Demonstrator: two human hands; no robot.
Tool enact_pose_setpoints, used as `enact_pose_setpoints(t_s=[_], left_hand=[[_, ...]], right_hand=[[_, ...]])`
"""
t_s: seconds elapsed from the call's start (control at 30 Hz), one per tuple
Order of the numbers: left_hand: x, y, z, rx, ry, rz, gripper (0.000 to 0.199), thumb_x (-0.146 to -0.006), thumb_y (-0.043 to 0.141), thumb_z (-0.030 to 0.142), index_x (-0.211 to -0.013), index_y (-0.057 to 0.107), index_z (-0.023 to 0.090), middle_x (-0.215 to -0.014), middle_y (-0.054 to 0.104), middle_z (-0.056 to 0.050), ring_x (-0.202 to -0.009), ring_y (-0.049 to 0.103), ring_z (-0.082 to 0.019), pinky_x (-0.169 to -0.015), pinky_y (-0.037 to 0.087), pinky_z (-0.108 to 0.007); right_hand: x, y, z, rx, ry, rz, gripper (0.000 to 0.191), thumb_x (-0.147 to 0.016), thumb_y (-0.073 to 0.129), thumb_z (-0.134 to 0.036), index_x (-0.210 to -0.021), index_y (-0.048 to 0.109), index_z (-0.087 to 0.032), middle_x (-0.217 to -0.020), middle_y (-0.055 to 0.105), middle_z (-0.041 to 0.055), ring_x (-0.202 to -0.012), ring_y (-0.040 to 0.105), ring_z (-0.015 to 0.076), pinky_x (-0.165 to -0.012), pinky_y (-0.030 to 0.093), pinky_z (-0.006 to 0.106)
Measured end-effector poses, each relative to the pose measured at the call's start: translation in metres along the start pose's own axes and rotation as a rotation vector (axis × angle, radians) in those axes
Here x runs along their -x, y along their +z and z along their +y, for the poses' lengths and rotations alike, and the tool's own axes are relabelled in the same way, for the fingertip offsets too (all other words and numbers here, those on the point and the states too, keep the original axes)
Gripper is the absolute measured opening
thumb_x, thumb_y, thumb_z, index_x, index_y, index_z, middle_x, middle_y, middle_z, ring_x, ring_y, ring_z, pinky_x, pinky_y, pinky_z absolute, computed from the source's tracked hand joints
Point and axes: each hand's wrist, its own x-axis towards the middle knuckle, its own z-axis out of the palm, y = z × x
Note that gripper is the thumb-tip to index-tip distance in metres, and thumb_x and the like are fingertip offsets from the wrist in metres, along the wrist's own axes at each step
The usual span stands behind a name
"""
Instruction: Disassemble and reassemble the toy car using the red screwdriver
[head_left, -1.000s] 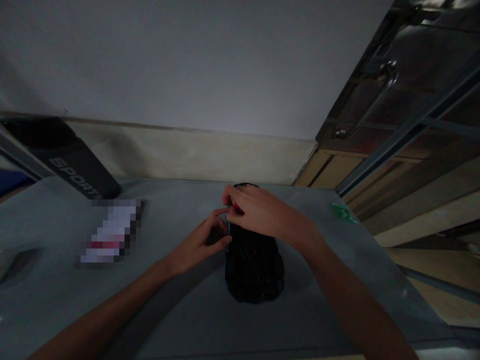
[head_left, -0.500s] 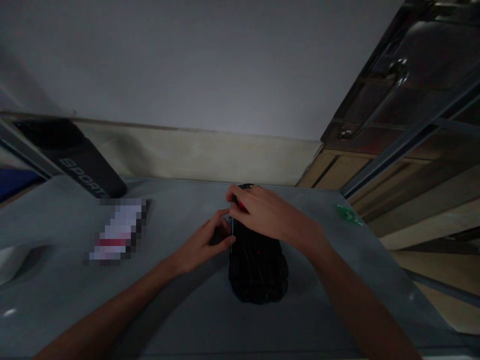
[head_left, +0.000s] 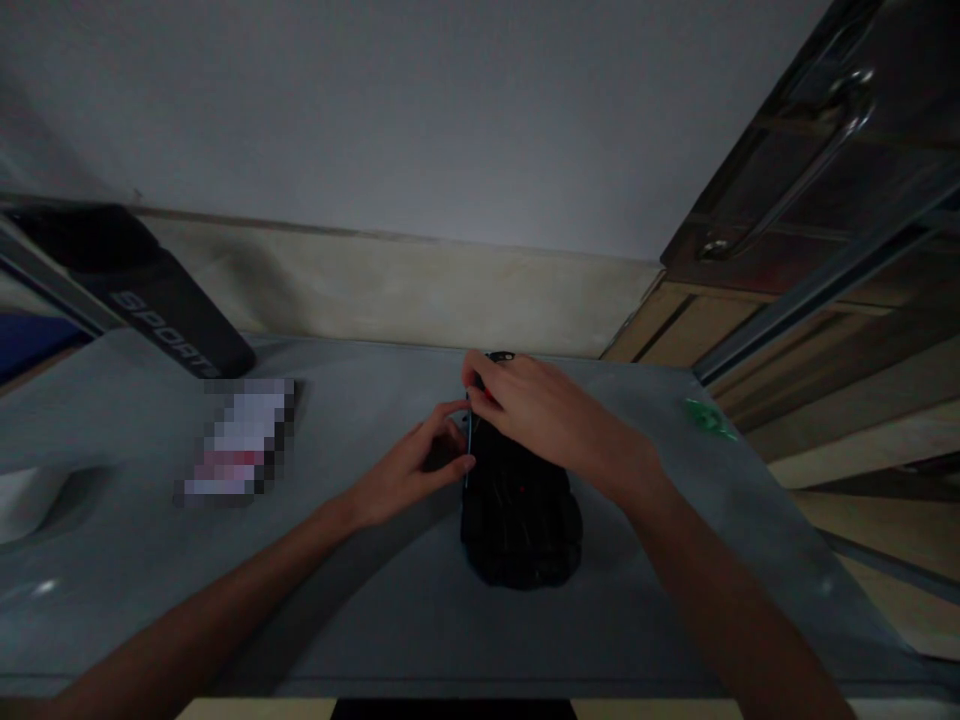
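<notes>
A black object shaped like an upturned toy car (head_left: 522, 520) lies on the grey tabletop, its long side pointing away from me. My left hand (head_left: 420, 460) is at its left edge, thumb and forefinger touching the side and the other fingers curled. Over the far half, my right hand (head_left: 532, 415) is closed, fingers bent down near the left edge. A bit of red shows between its fingers; what they pinch is mostly hidden. Part of the car's far end sticks out beyond the right hand.
A black case lettered SPORT (head_left: 176, 310) leans at the back left. Near it lies a blurred phone-like item (head_left: 244, 435), with a white object (head_left: 30, 500) at the left edge. A green crumpled wrapper (head_left: 709, 418) is at the right. The wall (head_left: 420, 290) stands behind the table.
The view has tilted and shifted slightly, so the table's front edge now shows. Both hands stay at the toy car in nearly the same grip.
</notes>
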Motion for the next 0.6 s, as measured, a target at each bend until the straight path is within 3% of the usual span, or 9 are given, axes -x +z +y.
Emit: enact_pose_setpoints(t_s=[0.13,0.27,0.37,0.5,0.6], left_hand=[[-0.0005,0.0008,0.0002,-0.005,0.021,0.006,0.064,-0.116,0.070,0.055,-0.169,0.045,0.029,-0.108,0.069,0.000,-0.098,0.069,-0.024,-0.094,0.056,-0.041],[-0.0007,0.0009,0.0000,-0.025,0.027,0.021,0.062,-0.116,0.070,0.056,-0.167,0.049,0.030,-0.110,0.070,-0.001,-0.097,0.069,-0.024,-0.092,0.057,-0.041],[-0.0003,0.0008,-0.0014,-0.061,0.054,0.043,0.060,-0.115,0.071,0.054,-0.165,0.052,0.028,-0.115,0.070,-0.003,-0.104,0.069,-0.025,-0.098,0.057,-0.042],[0.0017,0.0010,-0.0025,-0.091,0.040,0.070,0.062,-0.114,0.072,0.054,-0.166,0.053,0.026,-0.126,0.072,-0.008,-0.115,0.069,-0.029,-0.106,0.057,-0.046],[0.0027,0.0010,-0.0017,-0.123,0.035,0.088,0.062,-0.115,0.072,0.054,-0.167,0.054,0.027,-0.136,0.073,-0.010,-0.120,0.069,-0.031,-0.109,0.056,-0.048]], right_hand=[[0.0011,-0.0026,-0.0009,-0.080,-0.044,-0.014,0.025,-0.109,0.068,-0.014,-0.133,0.070,-0.022,-0.110,0.082,0.0072,-0.106,0.074,0.0250,-0.089,0.045,0.033],[0.0011,-0.0045,-0.0031,-0.045,-0.011,-0.004,0.018,-0.118,0.059,-0.019,-0.132,0.071,-0.022,-0.105,0.081,0.0073,-0.097,0.072,0.0238,-0.084,0.042,0.034],[0.0016,-0.0057,-0.0027,-0.051,-0.010,-0.037,0.018,-0.120,0.057,-0.019,-0.132,0.071,-0.021,-0.099,0.078,0.0047,-0.089,0.069,0.0214,-0.080,0.039,0.033],[0.0020,-0.0071,-0.0039,-0.113,-0.040,-0.039,0.019,-0.112,0.068,-0.015,-0.130,0.071,-0.021,-0.106,0.079,0.0049,-0.098,0.070,0.0219,-0.085,0.042,0.032],[0.0012,-0.0065,-0.0054,-0.088,-0.021,-0.022,0.016,-0.115,0.066,-0.019,-0.130,0.070,-0.021,-0.106,0.079,0.0064,-0.100,0.071,0.0233,-0.085,0.042,0.033]])
